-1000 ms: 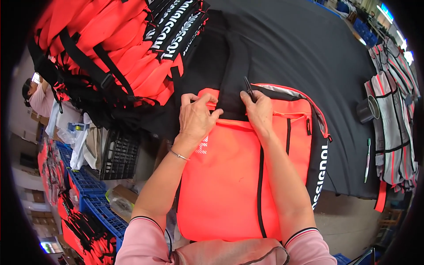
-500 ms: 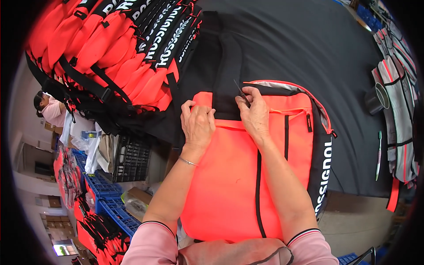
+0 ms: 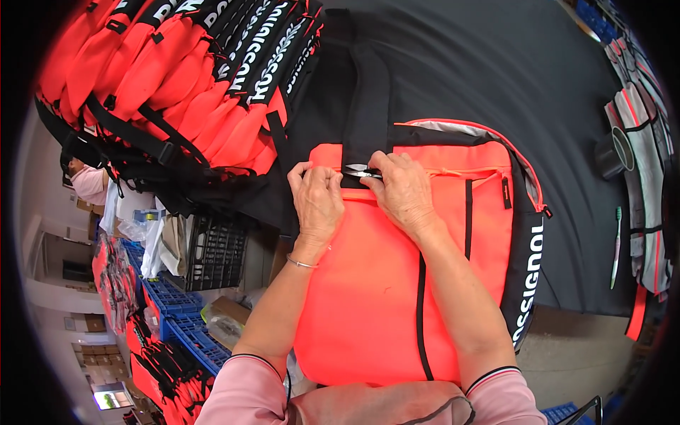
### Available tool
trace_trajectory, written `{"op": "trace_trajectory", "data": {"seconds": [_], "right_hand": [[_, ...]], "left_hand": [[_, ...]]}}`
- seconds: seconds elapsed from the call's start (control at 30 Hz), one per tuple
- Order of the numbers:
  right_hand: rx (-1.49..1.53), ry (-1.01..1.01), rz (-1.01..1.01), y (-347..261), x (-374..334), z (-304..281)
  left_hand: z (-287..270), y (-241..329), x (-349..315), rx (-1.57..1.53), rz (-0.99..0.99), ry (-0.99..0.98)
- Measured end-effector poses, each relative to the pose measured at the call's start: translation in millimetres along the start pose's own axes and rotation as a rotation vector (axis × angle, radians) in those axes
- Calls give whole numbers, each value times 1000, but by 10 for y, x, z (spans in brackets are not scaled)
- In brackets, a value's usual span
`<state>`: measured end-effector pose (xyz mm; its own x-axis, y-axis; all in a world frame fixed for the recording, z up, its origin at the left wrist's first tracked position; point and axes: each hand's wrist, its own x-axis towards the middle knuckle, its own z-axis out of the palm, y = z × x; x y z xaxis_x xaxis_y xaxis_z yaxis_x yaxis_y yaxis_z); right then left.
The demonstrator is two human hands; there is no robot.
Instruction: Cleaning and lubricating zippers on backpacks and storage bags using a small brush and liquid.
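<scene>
A bright coral-red backpack [image 3: 368, 297] with black trim lies flat in front of me on a black cloth-covered table. My left hand [image 3: 316, 205] is closed at its top edge, fingertips pinching the fabric beside the wide black strap [image 3: 368, 99]. In my right hand [image 3: 404, 188] is a small pair of thread snips [image 3: 360, 171]. Their metal blades stand slightly apart and point left across the base of the strap, toward my left fingertips. Whatever thread may lie at the blades is too small to make out.
A tall stack of red and black backpacks [image 3: 241, 85] rises at the far left. On the right lie grey bags [image 3: 641, 170], a dark cup [image 3: 613, 152] and a toothbrush [image 3: 616, 248]. Black and blue crates [image 3: 212, 255] stand lower left, and another person [image 3: 88, 183] is beyond.
My right hand has turned and moved slightly left, swinging the snips from pointing up and away to pointing left, blades now visible. My left hand keeps its hold on the backpack's edge.
</scene>
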<state>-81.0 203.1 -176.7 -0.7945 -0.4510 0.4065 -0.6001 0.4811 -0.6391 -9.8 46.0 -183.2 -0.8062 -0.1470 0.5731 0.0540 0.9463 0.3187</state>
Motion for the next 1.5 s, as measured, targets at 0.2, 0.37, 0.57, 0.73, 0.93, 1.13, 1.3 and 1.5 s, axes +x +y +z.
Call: {"op": "trace_trajectory", "data": {"seconds": [0.2,0.37,0.57,0.73,0.93,1.13,1.3,1.5], "right_hand": [[-45,-12,-99,28,-4,20],[-39,-20,-132,40,0,44],[-77,-9,-144,52,2,95],[-56,-36,-128,60,24,39],[256,409,354,235,413,-20],[784,103,726,195,948,-188],[922,152,496,-213,581,-343],[861,57,401,-639,-150,-545]], "left_hand": [[28,-28,-3,-20,3,37],[15,4,10,-19,6,41],[23,4,5,-21,9,42],[7,20,-54,-144,-134,134],[-24,-114,-91,-773,-534,464],[0,-63,-40,-851,-508,460],[-164,-61,195,-749,-527,249],[-717,339,1224,-1213,-555,6]]}}
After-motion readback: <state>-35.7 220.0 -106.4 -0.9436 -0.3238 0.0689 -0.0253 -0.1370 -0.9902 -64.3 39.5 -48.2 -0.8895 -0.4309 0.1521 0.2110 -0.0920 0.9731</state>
